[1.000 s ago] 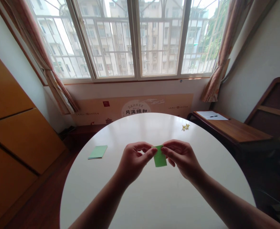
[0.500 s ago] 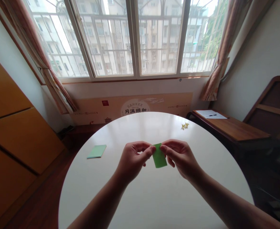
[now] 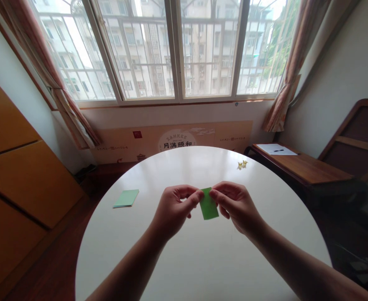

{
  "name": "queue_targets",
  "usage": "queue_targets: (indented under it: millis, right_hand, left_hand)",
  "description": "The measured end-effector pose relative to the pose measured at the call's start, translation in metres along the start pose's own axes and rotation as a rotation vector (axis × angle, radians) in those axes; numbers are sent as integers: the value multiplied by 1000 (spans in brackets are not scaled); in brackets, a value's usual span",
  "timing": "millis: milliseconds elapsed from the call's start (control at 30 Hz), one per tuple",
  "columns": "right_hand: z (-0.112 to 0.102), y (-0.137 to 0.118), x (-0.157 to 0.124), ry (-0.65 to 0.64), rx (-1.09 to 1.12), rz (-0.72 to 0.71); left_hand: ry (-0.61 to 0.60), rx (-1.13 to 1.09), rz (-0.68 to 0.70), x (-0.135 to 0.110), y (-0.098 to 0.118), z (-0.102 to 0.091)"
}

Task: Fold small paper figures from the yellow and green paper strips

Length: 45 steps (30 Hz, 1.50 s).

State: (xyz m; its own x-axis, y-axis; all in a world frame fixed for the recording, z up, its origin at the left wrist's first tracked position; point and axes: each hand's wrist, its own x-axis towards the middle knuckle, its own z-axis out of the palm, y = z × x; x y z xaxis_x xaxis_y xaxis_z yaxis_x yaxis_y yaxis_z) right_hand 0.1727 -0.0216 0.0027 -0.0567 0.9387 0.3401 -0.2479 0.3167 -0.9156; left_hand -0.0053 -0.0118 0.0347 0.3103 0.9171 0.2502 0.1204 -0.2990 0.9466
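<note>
A small dark green piece of paper (image 3: 209, 207), rectangular in outline, is held up between my hands over the white round table (image 3: 184, 267). My left hand (image 3: 179, 205) pinches its upper left edge between thumb and fingers. On the opposite side, my right hand (image 3: 232, 202) grips the upper right edge the same way. Fingertips behind the sheet are partly hidden. A stack of light green paper (image 3: 126, 198) lies on the tabletop to the left. Two small yellow shapes (image 3: 242, 164), too small to make out, sit near the table's far right edge.
Right of the table stands a wooden bench (image 3: 309, 165) bearing a white sheet (image 3: 270, 149) and a dark pen (image 3: 278, 150). Orange-brown cabinets (image 3: 21, 184) line the left side. Beyond the table are a printed panel (image 3: 115, 138) and barred windows (image 3: 152, 54).
</note>
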Motion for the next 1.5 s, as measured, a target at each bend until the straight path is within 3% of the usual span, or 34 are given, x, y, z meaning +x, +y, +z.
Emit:
queue_targets:
  millis: [267,800,1200,1500]
  right_hand:
    - [0,2,2,9,-12,54]
    - [2,2,0,-27,-66,-16]
    - [3,2,-2,50,-125,-102]
    - [0,-1,1,-82,-216,-85]
  left_hand:
    - [0,22,2,0,-1,1]
    - [-48,52,-23,0,1,1]
    - [2,-122,-62,5,-11,3]
    - [-17,42,-27,2,-2,0]
